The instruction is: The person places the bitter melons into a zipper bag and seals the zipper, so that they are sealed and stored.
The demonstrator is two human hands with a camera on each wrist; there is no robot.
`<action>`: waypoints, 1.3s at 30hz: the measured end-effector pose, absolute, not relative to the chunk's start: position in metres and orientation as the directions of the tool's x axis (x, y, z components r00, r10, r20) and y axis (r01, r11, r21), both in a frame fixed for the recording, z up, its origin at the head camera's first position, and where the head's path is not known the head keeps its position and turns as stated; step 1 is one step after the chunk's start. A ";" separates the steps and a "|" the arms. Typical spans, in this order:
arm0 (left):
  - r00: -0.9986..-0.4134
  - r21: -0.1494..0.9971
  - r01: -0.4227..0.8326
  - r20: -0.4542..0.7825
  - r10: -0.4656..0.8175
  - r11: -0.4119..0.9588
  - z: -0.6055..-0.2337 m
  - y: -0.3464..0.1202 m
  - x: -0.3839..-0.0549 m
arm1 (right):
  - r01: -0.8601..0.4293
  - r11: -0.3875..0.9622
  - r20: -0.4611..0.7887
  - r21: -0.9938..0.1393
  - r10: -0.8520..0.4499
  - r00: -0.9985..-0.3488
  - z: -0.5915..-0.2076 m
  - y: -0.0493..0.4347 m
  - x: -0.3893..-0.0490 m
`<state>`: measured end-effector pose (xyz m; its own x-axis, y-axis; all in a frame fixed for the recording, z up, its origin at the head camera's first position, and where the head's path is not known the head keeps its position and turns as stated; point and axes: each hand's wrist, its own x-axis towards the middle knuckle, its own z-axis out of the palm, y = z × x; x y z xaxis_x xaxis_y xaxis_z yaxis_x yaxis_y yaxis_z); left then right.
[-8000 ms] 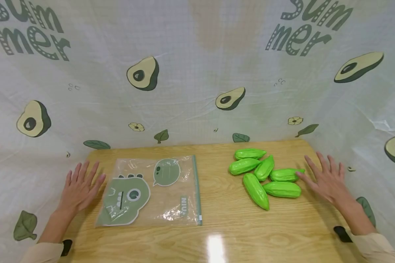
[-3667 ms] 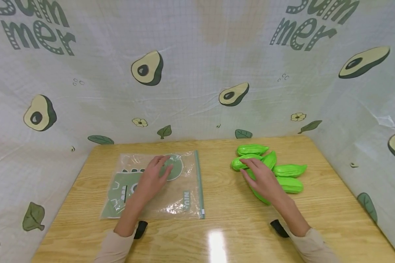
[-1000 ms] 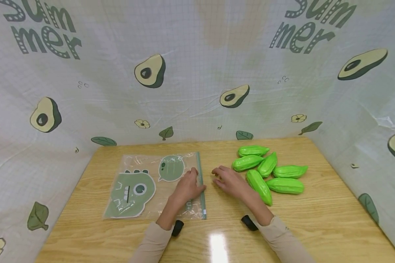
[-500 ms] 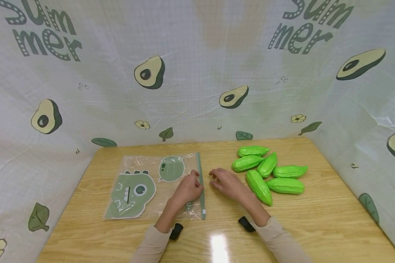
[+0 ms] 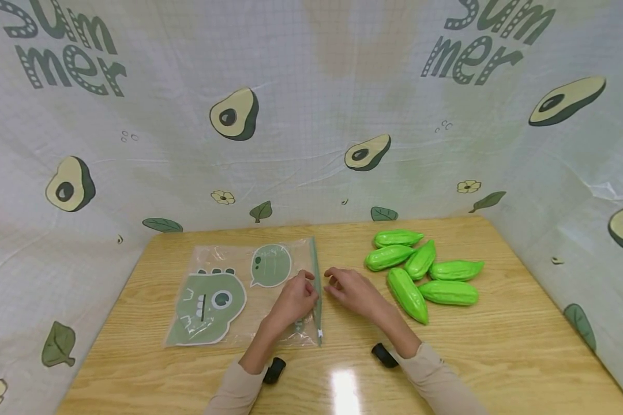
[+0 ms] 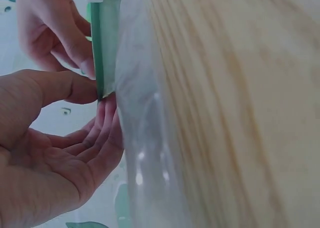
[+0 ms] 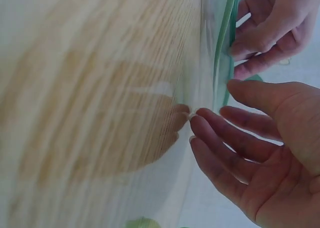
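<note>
A clear zip bag (image 5: 213, 311) with a green dinosaur print lies flat on the table, its green zip edge (image 5: 316, 253) on the right side. My left hand (image 5: 292, 298) pinches that edge near its middle. The left wrist view has the thumb and fingers (image 6: 107, 125) on opposite faces of the strip. My right hand (image 5: 354, 293) is just right of the edge, fingers loosely bent. In the right wrist view its thumb tip comes up to the strip, with a gap to the fingers (image 7: 225, 138); contact is unclear. A white slider (image 5: 319, 333) sits at the near end.
Several bright green, ridged gourd-like vegetables (image 5: 407, 295) lie grouped to the right of my right hand. The wooden table (image 5: 519, 357) ends at a pale cloth (image 5: 301, 178) with avocado prints, which hangs at the back and sides.
Both hands have come from the table's sides to the bag's zip edge. Lately the left hand has pinched the edge and lifted it slightly, while the right hand has moved left towards it.
</note>
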<state>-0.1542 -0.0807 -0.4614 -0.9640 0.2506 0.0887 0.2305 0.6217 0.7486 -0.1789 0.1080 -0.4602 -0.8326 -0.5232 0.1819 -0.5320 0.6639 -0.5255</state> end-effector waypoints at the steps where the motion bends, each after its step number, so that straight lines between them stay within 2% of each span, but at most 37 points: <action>1: -0.963 0.753 0.234 0.093 0.253 0.614 -0.462 -0.081 -0.154 | -0.531 0.661 0.183 -0.530 -0.522 -0.833 -0.460 0.108 -0.179; 14: -0.944 0.792 0.301 0.168 0.284 0.531 -0.463 -0.081 -0.152 | -0.526 0.595 0.216 -0.608 -0.513 -0.831 -0.461 0.108 -0.176; 21: -0.950 0.815 0.277 0.154 0.270 0.509 -0.460 -0.078 -0.151 | -0.523 0.565 0.212 -0.638 -0.525 -0.825 -0.462 0.111 -0.176; 27: -0.959 0.832 0.249 0.140 0.247 0.496 -0.458 -0.077 -0.148 | -0.525 0.552 0.210 -0.648 -0.533 -0.819 -0.464 0.113 -0.177; 39: -0.966 0.820 0.257 0.211 0.146 0.512 -0.454 -0.075 -0.141 | -0.492 0.579 0.202 -0.650 -0.492 -0.847 -0.465 0.115 -0.177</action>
<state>-0.1410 -0.0745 -0.4543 -0.9665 0.1463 0.2110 0.2565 0.5122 0.8197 -0.1769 0.1155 -0.4651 -0.8468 -0.4920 0.2024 -0.4918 0.5790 -0.6503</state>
